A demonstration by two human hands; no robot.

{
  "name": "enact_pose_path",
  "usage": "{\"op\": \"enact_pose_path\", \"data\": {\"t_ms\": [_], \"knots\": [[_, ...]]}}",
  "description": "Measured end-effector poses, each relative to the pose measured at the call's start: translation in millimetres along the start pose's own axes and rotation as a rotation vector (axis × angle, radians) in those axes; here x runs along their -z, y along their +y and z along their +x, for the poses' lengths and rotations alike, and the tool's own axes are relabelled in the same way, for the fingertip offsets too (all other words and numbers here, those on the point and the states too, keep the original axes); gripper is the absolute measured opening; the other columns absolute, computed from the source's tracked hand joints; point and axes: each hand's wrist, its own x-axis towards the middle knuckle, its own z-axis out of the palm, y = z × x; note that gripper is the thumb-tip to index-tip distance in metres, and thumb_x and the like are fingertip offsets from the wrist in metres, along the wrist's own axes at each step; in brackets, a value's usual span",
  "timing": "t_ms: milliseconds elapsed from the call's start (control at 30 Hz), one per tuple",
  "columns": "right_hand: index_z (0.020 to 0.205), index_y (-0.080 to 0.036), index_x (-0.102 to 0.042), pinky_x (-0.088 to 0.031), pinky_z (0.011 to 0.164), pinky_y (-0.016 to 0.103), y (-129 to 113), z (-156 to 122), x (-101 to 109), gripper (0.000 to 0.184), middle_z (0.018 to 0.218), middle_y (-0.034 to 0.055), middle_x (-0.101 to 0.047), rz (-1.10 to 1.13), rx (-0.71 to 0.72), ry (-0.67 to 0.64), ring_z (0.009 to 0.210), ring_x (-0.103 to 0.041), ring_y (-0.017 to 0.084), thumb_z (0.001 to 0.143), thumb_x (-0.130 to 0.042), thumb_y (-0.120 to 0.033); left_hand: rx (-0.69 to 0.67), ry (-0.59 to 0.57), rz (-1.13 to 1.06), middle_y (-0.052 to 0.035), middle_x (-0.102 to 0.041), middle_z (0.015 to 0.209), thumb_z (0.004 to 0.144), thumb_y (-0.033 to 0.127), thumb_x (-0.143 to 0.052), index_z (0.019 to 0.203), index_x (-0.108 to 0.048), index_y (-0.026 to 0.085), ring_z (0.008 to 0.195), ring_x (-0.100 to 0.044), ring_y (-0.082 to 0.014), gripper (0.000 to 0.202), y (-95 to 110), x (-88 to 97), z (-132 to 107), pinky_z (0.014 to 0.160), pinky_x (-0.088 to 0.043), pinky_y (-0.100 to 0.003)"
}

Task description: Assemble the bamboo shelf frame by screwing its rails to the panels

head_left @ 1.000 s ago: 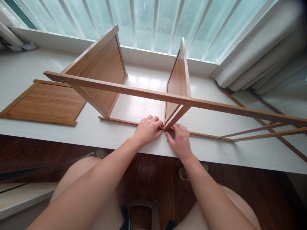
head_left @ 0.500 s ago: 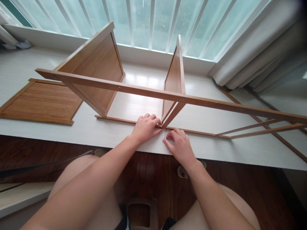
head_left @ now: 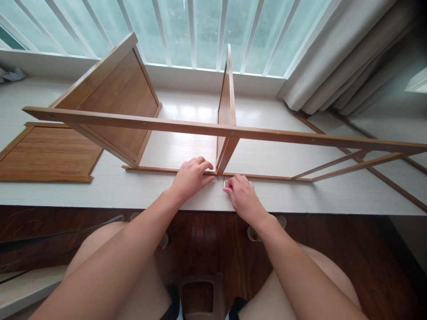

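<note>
A wooden shelf frame [head_left: 187, 127] lies on its side, with two upright panels, one at the left [head_left: 116, 89] and one in the middle [head_left: 227, 98]. My left hand [head_left: 191, 175] is at its lower rail [head_left: 160, 169], thumb on the near side and fingers over the far side, just left of the middle joint. A tiny screw head [head_left: 217, 177] shows at that joint. Right of it, my right hand [head_left: 242, 191] pinches a slim metal hex key [head_left: 224, 182], mostly hidden by the fingers. The key's tip looks apart from the screw.
A loose wooden panel [head_left: 50, 153] lies flat at the left on the white ledge [head_left: 160, 195]. More wooden bars [head_left: 396, 191] lie at the right, near a grey curtain [head_left: 333, 58]. Barred window behind; below the ledge, a plastic stool [head_left: 218, 293] on the dark floor.
The view has shifted, so the frame appears further left. My right hand has closed more tightly around the hex key, and the screw head now shows between the hands.
</note>
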Motion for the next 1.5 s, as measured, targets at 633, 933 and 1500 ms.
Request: {"op": "enact_pose_path", "data": {"t_ms": [633,933,1500], "knots": [[0.089,-0.019,-0.05,-0.035,0.082,0.035,-12,-4,9,0.013,0.095,0.0059,-0.055,0.084,0.141,-0.058,0.092,-0.047,0.021,0.096,-0.046,-0.029,0.842,-0.26,-1.352,0.0077,-0.031,0.052,0.077,0.046,-0.067,0.077,-0.057,0.017,0.036,-0.027,-0.0041,0.031,45,-8.0,-25,0.032,-0.012,-0.018],[0.088,-0.019,-0.05,-0.034,0.08,0.035,-11,-2,7,0.015,0.094,0.0062,-0.056,0.05,0.187,-0.047,0.092,-0.046,0.022,0.097,-0.045,-0.03,0.86,-0.315,-1.381,0.0059,-0.036,0.055,0.076,0.032,-0.068,0.071,-0.054,0.016,0.038,-0.03,-0.0034,0.022,40,-10.3,-21,0.031,-0.014,-0.017],[0.096,-0.021,-0.054,-0.034,0.083,0.035,-4,-4,14,0.016,0.1,0.0045,-0.06,0.126,0.15,-0.047,0.097,-0.049,0.022,0.091,-0.058,-0.035,0.851,-0.329,-1.293,0.0061,-0.038,0.051,0.078,0.026,-0.062,0.069,-0.05,0.017,0.036,-0.033,-0.0049,0.017,39,-13.2,-13,0.031,-0.017,-0.018]]}}
